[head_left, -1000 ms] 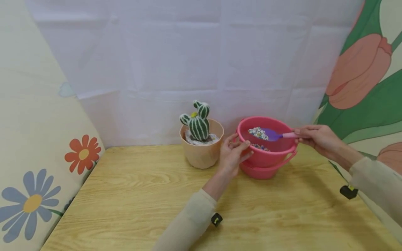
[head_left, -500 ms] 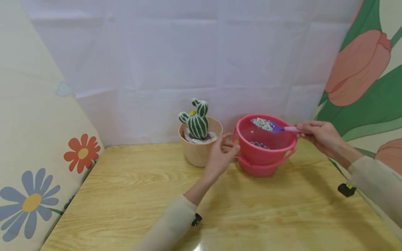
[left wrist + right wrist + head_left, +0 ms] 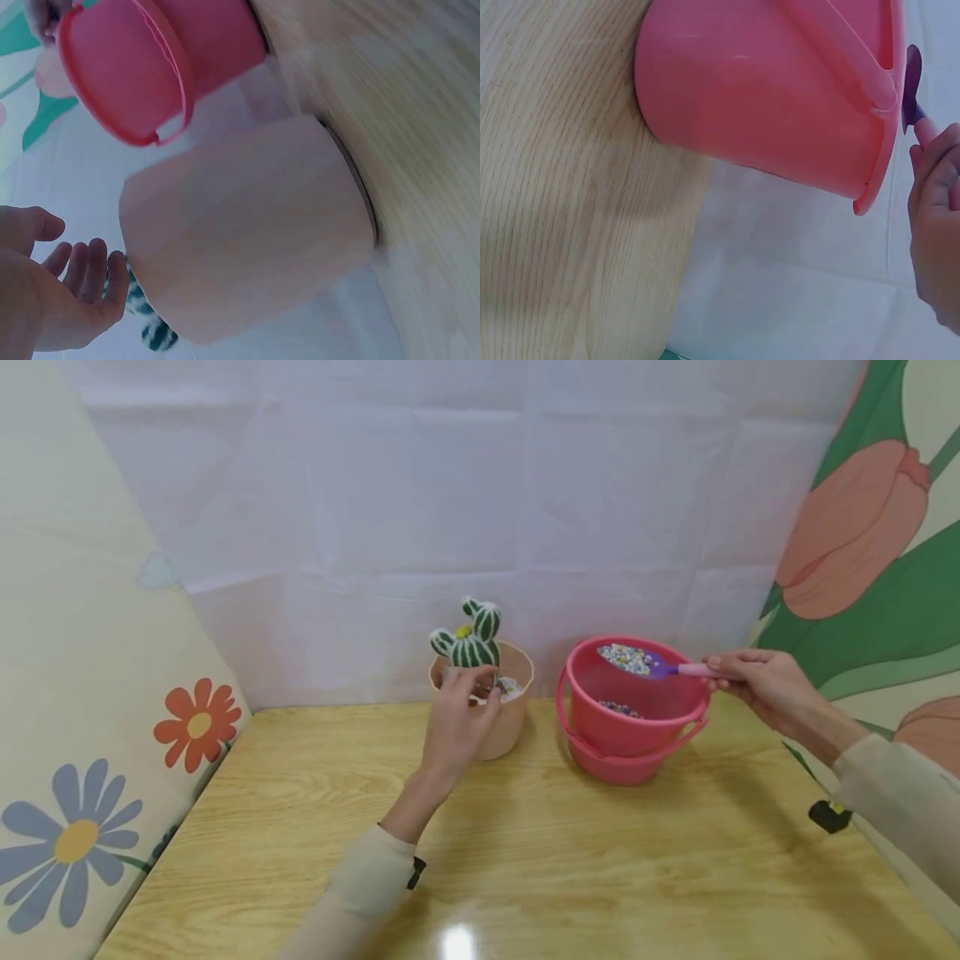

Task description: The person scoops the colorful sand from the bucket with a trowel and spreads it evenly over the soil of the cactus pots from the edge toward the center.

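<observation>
My right hand (image 3: 761, 681) grips the pink handle of a small toy shovel (image 3: 663, 670) with a purple blade. White and coloured granules (image 3: 628, 658) lie heaped on the blade, which is held level above the red-pink bucket (image 3: 626, 739). More granules (image 3: 621, 709) show at the bottom of that bucket. My left hand (image 3: 455, 722) is raised at the rim of a peach flowerpot (image 3: 512, 727), in front of a green-and-white cactus (image 3: 476, 652). Its fingers are loosely bent with nothing between them in the left wrist view; whether they touch the cactus I cannot tell.
Pot and bucket stand apart on a wooden table (image 3: 300, 827), near its back edge. Behind them hangs a white cloth (image 3: 390, 527). The bucket's handle (image 3: 678, 745) hangs down on the near side. Flower-patterned sheets (image 3: 847, 535) flank the table.
My left hand has left the bucket's rim and moved left to the flowerpot. The loaded shovel has risen slightly inside then above the bucket, and stays over it.
</observation>
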`<state>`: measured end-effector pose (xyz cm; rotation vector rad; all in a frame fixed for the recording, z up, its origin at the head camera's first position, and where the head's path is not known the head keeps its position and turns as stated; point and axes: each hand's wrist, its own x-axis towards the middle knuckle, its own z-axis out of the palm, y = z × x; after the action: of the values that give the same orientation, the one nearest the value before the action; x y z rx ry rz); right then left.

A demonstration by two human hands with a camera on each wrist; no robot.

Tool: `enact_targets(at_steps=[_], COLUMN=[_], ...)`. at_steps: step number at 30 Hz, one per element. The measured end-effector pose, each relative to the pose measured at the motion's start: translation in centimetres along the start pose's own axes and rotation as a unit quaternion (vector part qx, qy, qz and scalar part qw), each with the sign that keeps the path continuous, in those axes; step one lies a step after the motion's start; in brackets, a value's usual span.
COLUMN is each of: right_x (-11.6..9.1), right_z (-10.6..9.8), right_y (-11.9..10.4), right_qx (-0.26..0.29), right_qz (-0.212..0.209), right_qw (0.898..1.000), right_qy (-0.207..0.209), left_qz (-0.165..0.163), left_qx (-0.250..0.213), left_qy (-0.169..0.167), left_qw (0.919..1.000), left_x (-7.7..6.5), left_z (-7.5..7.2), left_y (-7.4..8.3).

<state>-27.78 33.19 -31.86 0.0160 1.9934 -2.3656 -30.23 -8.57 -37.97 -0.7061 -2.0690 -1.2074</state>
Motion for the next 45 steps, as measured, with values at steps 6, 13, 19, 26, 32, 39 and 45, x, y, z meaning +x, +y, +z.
enact_targets(at_steps=[6,13,19,26,32,39,45], right_x=[0.0,0.0,0.0,0.5,1.1,1.7,2.1], right_z=[-0.1,0.1,0.5,1.3,1.9,2.5,2.9], right_y=[-0.2,-0.6,-1.0,-1.3,-1.5,-1.5,-1.7], right_qx=[0.001,0.001,-0.010,-0.022,-0.020,-0.023,-0.015], right_qz=[-0.002,0.006,0.008,-0.001,-0.001,-0.013,-0.012], right_qw=[1.000,1.000,1.000,1.000,1.000,1.000,1.000], right_qy=[0.001,-0.013,0.008,0.020,0.001,0.012,0.010], left_qz=[-0.025,-0.053,-0.117,-0.213,-0.287,-0.310,-0.309], left_qx=[0.053,0.078,0.055,-0.031,-0.094,-0.148,-0.162], left_qy=[0.042,0.115,0.143,0.122,0.079,0.054,0.054], left_qw=[0.9974,0.9889,0.9812,0.9688,0.9500,0.9376,0.9355], left_x=[0.8,0.9,1.1,0.6,0.6,0.6,0.6], left_z=[-1.1,-1.4,-1.2,-1.1,-0.9,-0.3,0.3], left_y=[-1.7,-3.2,-4.5,-5.9,-6.3,-6.8,-6.9])
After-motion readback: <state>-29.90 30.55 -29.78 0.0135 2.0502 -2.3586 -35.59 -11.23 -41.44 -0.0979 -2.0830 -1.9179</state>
